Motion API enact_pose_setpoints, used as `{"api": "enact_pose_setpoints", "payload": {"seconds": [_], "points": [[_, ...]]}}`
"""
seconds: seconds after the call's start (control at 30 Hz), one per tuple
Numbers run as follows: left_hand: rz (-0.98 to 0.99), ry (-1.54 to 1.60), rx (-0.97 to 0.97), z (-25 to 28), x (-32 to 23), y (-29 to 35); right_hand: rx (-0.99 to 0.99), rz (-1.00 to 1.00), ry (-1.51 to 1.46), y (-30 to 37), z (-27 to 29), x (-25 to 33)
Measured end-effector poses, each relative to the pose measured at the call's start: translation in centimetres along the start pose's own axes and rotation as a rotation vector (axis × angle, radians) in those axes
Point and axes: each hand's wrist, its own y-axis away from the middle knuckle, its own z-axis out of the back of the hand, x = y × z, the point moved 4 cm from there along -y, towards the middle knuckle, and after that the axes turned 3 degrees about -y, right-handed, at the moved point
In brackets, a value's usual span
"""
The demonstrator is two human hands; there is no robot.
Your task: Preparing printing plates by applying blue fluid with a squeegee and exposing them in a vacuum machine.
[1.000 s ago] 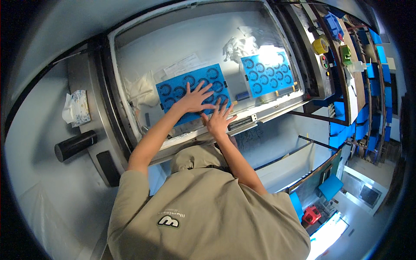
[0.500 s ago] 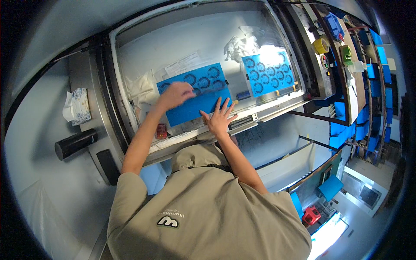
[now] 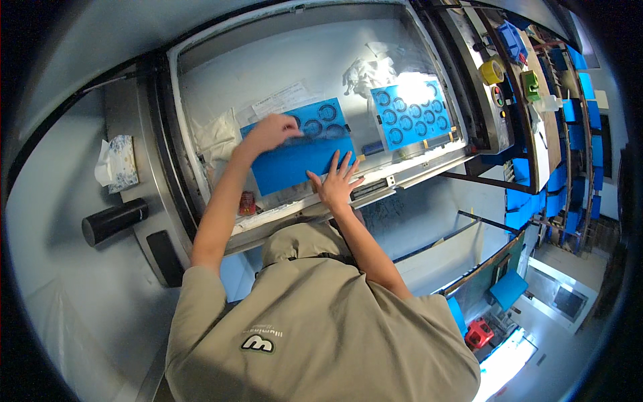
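Lying flat on the pale bed of a large metal-framed machine (image 3: pixel 167 120), a rectangular blue sheet printed with dark rings (image 3: pixel 301 151) is being handled by both bare hands. Its upper left edge is being covered by the left hand (image 3: pixel 271 130), whose fingers are curled at that edge; whether the edge is being pinched cannot be told. The lower right corner of the sheet is being pressed down by the right hand (image 3: pixel 337 182), palm flat and fingers spread wide. A second blue sheet with ring shapes (image 3: pixel 412 114) is lying well apart to the right on the same bed, with crumpled white material (image 3: pixel 368 70) just above it. A black cylinder (image 3: pixel 114 220) and a small patterned tissue pack (image 3: pixel 117 163) are being carried on the grey bench (image 3: pixel 67 268) left of the machine.
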Motion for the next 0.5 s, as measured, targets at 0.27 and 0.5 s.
{"api": "enact_pose_setpoints", "payload": {"seconds": [0.27, 0.5], "points": [[-0.181, -0.133, -0.034, -8.0, 0.8, -3.3, 0.044, 0.005, 0.008, -0.1, -0.5, -0.1], [-0.014, -0.514, -0.120, -11.5, 0.6, -6.3, 0.043, 0.020, 0.030, 0.2, 0.1, -0.2]]}}
